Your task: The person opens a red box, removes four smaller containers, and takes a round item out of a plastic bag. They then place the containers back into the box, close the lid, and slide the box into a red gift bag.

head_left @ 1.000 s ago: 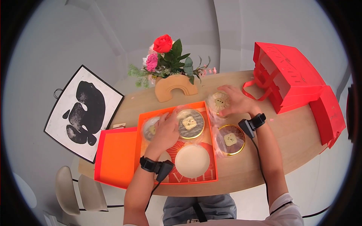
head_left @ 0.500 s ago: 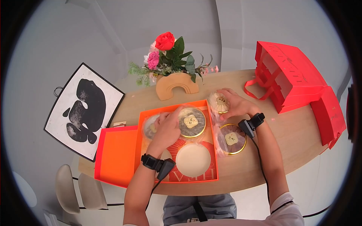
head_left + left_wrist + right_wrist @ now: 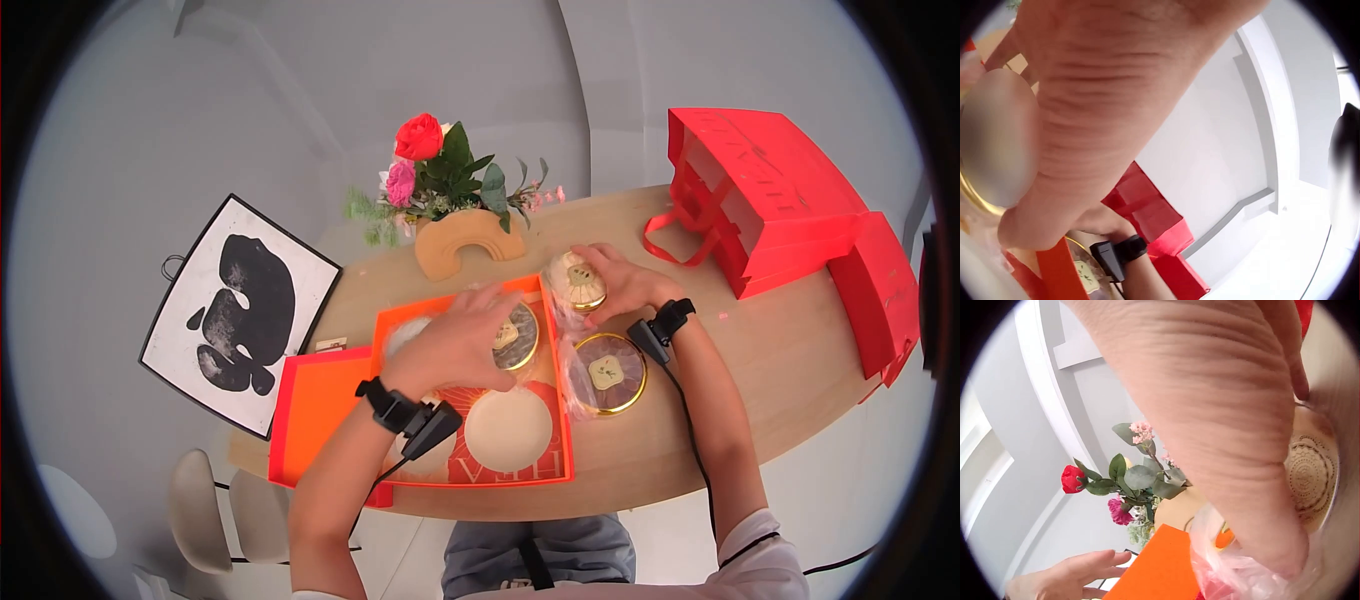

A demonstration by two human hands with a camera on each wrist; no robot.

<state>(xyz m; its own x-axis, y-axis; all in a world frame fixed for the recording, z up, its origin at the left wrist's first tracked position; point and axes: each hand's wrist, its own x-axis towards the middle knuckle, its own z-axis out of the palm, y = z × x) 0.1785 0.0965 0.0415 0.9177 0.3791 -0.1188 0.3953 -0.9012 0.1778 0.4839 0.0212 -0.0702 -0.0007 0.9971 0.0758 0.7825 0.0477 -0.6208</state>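
My right hand (image 3: 628,280) grips a small round gold-rimmed tin (image 3: 578,282) on the table beyond the box, thumb and fingers around its edge. In the right wrist view that tin (image 3: 1311,478) shows a dotted ring pattern. My left hand (image 3: 450,345) spreads with fingers extended over a round clear-lidded tin (image 3: 518,338) in the back right of the orange box (image 3: 572,440). The left wrist view shows this tin (image 3: 997,140) blurred between thumb and fingers. Another wrapped tin (image 3: 408,332) is partly hidden behind my left hand. A larger tin (image 3: 606,373) lies right of the box.
Clear plastic wrap (image 3: 1229,562) lies under my right hand. A red paper bag (image 3: 770,200) stands at the right. An arch-shaped vase (image 3: 465,240) with flowers is behind the box. Left of it are an orange lid (image 3: 320,410) and a black-framed picture (image 3: 250,310).
My left hand has moved right, from the left tin to over the right one, its fingers spreading. My right hand has closed around the small tin. The head view has shifted slightly.
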